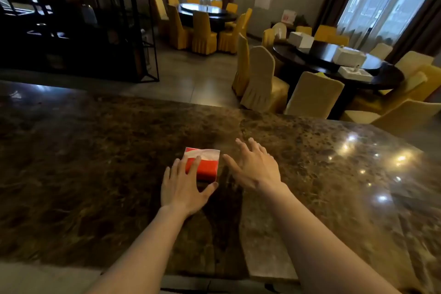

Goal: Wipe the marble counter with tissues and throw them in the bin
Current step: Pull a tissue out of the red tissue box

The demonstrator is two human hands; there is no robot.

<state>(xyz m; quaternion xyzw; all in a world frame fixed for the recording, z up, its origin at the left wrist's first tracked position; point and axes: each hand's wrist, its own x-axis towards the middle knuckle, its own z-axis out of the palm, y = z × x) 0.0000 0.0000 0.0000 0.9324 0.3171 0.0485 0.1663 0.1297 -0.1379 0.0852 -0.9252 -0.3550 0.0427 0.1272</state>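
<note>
A red and white tissue pack (205, 165) lies on the dark brown marble counter (95, 162), near the middle. My left hand (185, 187) rests over the pack's near left corner, fingers spread on its top and thumb against its near edge. Just right of the pack, my right hand (253, 164) hovers with fingers apart and holds nothing. No loose tissue shows outside the pack. No bin is in view.
Beyond the counter's far edge lies a dining room with round dark tables (334, 62) and yellow-covered chairs (260, 79). A black metal shelf (78, 19) stands at the back left. Ceiling lights glint on the counter's right side.
</note>
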